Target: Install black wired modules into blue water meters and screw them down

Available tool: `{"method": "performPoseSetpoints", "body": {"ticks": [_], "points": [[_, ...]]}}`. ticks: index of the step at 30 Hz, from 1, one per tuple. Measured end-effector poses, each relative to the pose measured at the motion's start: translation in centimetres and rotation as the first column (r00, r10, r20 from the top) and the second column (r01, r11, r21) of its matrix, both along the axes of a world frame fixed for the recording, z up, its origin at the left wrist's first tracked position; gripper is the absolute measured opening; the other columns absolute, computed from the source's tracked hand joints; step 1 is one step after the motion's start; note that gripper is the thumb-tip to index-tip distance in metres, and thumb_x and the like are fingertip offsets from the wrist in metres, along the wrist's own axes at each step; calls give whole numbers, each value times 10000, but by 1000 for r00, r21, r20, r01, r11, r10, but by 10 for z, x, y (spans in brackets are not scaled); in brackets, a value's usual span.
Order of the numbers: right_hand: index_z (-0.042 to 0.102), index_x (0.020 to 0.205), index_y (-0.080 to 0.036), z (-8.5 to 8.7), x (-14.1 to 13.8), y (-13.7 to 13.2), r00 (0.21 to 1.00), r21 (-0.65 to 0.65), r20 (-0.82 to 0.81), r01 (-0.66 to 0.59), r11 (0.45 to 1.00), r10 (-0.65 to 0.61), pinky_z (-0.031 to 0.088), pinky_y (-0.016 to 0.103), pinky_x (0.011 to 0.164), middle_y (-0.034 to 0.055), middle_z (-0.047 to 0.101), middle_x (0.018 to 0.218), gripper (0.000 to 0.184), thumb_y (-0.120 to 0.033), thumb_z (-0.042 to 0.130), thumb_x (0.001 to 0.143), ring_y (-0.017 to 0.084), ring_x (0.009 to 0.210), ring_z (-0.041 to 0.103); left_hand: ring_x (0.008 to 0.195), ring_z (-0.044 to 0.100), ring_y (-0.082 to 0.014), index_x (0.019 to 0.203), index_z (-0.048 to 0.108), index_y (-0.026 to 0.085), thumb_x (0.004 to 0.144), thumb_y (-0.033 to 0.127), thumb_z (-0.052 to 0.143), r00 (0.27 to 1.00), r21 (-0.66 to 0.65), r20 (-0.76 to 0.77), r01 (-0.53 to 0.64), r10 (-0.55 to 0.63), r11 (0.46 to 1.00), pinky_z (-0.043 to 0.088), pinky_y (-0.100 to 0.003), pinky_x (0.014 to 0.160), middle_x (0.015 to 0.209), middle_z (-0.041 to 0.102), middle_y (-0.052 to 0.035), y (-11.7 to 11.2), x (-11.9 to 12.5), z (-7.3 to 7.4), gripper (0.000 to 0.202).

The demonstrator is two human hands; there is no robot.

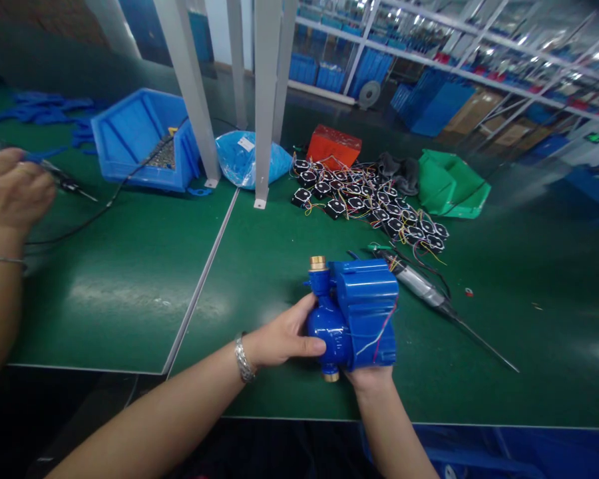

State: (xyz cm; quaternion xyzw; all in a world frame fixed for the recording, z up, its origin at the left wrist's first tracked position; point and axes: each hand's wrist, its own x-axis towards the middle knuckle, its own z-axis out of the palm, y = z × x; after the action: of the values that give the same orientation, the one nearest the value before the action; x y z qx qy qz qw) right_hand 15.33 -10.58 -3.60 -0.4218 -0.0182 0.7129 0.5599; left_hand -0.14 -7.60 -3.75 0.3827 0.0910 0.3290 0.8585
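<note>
A blue water pump (359,313) with brass fittings at top and bottom and thin loose wires on its side is held just above the green table (259,266). My left hand (284,336), with a silver bracelet on the wrist, grips the pump's round left body, thumb on the front. My right hand (370,376) is closed under the pump's boxy right part; its fingers are mostly hidden behind it.
An electric screwdriver (429,293) lies right of the pump. Behind it are several small black wired parts (369,203), an orange box (333,146), a green bag (452,183) and a blue bin (140,136). Another person's hand (10,193) holds a tool at far left. White posts (265,100) stand mid-table.
</note>
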Motion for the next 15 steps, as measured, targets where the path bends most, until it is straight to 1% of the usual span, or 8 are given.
{"method": "performPoseSetpoints", "body": {"ticks": [2, 5, 8, 10, 12, 15], "points": [[627, 981, -288, 1, -2, 0, 1000, 96, 25, 14, 995, -16, 416, 420, 946, -14, 560, 1133, 507, -629, 579, 610, 205, 1049, 533, 1209, 377, -307, 1336, 281, 234, 674, 259, 697, 999, 45, -18, 27, -27, 999, 331, -426, 993, 1327, 394, -102, 0, -1, 0, 782], [633, 977, -288, 0, -5, 1, 998, 204, 55, 22, 979, -34, 395, 412, 973, -10, 560, 1133, 524, -672, 522, 638, 204, 1074, 517, 1244, 326, -314, 1341, 272, 235, 662, 270, 705, 1000, 94, -22, 15, -13, 995, 328, -425, 1001, 1356, 354, -107, 0, -3, 2, 806], [644, 971, -267, -4, -6, 1, 998, 261, 60, -24, 965, 9, 411, 416, 957, 15, 568, 1120, 504, -652, 477, 692, 217, 1063, 525, 1285, 244, -325, 1347, 266, 227, 625, 325, 729, 997, 176, -63, -31, 42, 984, 281, -437, 1036, 1403, 272, -112, 1, -5, 1, 863], [638, 1001, -262, -8, -5, 1, 999, 296, 34, -50, 954, 42, 413, 418, 955, 22, 552, 1147, 487, -619, 427, 747, 221, 1073, 520, 1290, 222, -331, 1343, 276, 217, 586, 363, 750, 990, 244, -110, -55, 84, 968, 248, -445, 1053, 1408, 246, -120, 2, -5, -2, 906], [622, 1044, -254, -11, -4, 0, 998, 314, -5, -56, 948, 60, 394, 411, 980, 27, 519, 1193, 494, -594, 365, 794, 220, 1104, 501, 1277, 250, -331, 1335, 290, 204, 554, 385, 766, 983, 291, -145, -68, 114, 954, 227, -451, 1061, 1385, 269, -133, 3, -5, -5, 932], [614, 1058, -260, -12, -4, -2, 998, 322, -39, -40, 946, 56, 377, 382, 1005, 21, 501, 1216, 459, -529, 306, 849, 193, 1110, 499, 1256, 290, -328, 1328, 298, 201, 527, 403, 777, 978, 311, -159, -81, 136, 947, 224, -460, 1060, 1356, 300, -141, 4, -4, -8, 954]]}}
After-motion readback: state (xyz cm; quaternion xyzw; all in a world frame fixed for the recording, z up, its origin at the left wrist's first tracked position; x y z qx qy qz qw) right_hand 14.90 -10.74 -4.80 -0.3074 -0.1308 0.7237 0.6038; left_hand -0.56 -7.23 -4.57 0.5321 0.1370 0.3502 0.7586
